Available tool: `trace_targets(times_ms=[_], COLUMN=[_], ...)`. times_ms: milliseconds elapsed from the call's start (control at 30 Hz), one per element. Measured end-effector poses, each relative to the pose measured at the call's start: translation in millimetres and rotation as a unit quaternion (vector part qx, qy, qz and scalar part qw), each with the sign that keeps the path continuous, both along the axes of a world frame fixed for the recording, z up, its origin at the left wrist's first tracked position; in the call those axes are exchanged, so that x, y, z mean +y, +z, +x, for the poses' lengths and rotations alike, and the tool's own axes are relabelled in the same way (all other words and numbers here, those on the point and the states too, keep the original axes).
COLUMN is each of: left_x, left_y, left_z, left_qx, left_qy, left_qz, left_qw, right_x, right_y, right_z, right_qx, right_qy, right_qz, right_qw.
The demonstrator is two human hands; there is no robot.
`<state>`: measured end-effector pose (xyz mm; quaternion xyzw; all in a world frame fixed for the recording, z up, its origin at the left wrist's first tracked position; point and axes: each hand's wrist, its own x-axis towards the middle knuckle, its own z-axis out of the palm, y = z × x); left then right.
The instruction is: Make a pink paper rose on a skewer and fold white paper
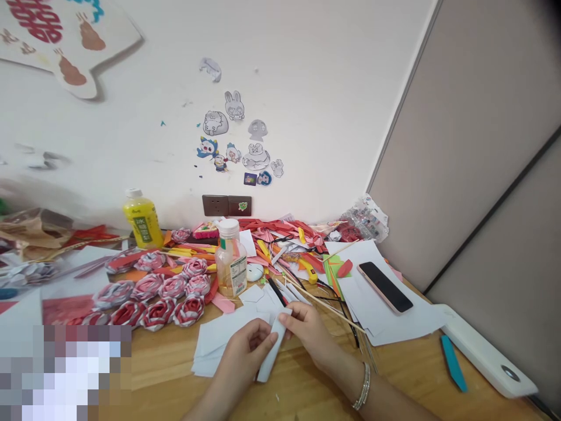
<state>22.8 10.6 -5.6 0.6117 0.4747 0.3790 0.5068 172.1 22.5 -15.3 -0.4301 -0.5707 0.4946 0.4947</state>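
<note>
A narrow folded strip of white paper (pixel 268 363) slants between my two hands, just above the wooden table. My left hand (pixel 250 349) pinches it along its middle, thumb on top. At the upper end, my right hand (pixel 307 328) grips the same strip between thumb and fingers; a bracelet circles that wrist. Beneath and left of my left hand lies a stack of white paper sheets (pixel 219 334). A dark pen-like stick (pixel 277 292) lies just beyond my right fingers. The undersides of my fingers are hidden.
Several red, pink and grey paper roses (pixel 160 313) lie left. A clear bottle (pixel 231 263) and a yellow drink bottle (pixel 142 219) stand behind. To the right are a phone (pixel 385 286) on paper, a teal strip (pixel 453 362) and a long white device (pixel 486 351). Coloured paper scraps (pixel 280 234) line the wall.
</note>
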Motion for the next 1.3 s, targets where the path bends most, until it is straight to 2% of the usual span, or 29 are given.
trace_targets(times_ms=[367, 633, 1000, 1167, 1300], left_x=[0, -2, -1, -4, -6], left_y=[-0.4, 4.4, 2.7, 6.6, 10.0], left_z=[0, 0, 1, 1, 3], left_qx=[0.001, 0.018, 0.014, 0.007, 0.013], left_qy=[0.0, -0.038, -0.027, -0.067, -0.06], left_qz=[-0.002, -0.012, -0.004, -0.024, -0.031], left_qw=[1.0, 0.999, 1.0, 0.997, 0.998], right_x=[-1, -1, -1, -2, -3], right_y=[-0.9, 1.4, -0.6, 0.3, -0.1], right_z=[-1, -1, -1, -1, -1], right_qx=[0.011, 0.008, 0.012, 0.015, 0.007], right_qy=[-0.008, -0.01, -0.01, -0.004, 0.003], right_qz=[-0.016, -0.003, -0.003, -0.008, -0.005], right_qw=[1.0, 1.0, 1.0, 1.0, 1.0])
